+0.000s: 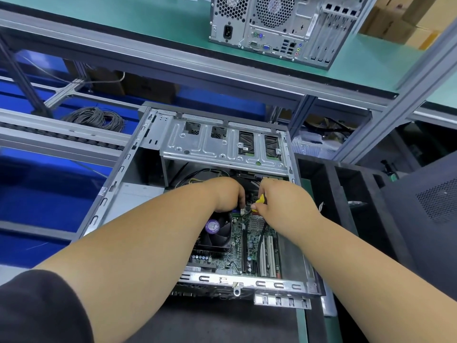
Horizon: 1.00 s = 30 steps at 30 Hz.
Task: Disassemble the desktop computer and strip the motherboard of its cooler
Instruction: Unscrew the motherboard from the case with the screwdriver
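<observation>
An open desktop case [138,154] lies on its side before me, its metal drive cage [222,142] at the far end. Inside sits the green motherboard [249,241] with a black cooler fan [217,231] bearing a purple sticker. My left hand [227,194] reaches in above the fan, fingers curled and pinching a small connector near the board's middle. My right hand [279,201] grips a yellow-handled screwdriver [260,199] beside it. Both hands hide the board beneath them. A black cable [260,246] runs down over the white slots.
A second closed computer case [279,28] stands on the green upper shelf. A coil of grey cable [96,117] lies left behind the case. Black foam trays [346,184] and a dark panel [430,206] sit to the right. Blue bins lie left.
</observation>
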Motion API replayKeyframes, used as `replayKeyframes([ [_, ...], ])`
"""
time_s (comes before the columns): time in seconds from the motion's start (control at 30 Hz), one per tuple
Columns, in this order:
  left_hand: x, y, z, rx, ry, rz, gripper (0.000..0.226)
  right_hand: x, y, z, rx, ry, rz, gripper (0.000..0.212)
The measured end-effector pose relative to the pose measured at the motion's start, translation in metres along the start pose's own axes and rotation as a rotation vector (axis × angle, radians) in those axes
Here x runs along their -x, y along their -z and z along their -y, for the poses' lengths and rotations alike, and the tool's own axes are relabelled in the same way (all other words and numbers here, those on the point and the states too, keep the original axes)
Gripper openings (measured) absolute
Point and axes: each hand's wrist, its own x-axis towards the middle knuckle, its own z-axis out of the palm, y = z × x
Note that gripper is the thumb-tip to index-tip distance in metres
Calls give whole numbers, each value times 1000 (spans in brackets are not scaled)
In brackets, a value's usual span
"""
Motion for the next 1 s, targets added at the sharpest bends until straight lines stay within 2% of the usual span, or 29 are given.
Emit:
replayKeyframes([
  [0.33,1,-2,-2,11,-14,-9,42,-1,3,4,24,0,29,20],
  [0.5,0,-3,-4,-32,21,-38,23,-10,5,10,169,13,30,36],
  [0.6,1,-2,-4,-44,22,-44,34,-16,8,7,310,111,18,33],
  [0.67,2,-1,-4,-44,25,-39,42,-18,11,3,321,159,47,32],
  [1.0,3,1,-4,-37,-3,-10,48,-4,7,-13,222,90,41,30],
])
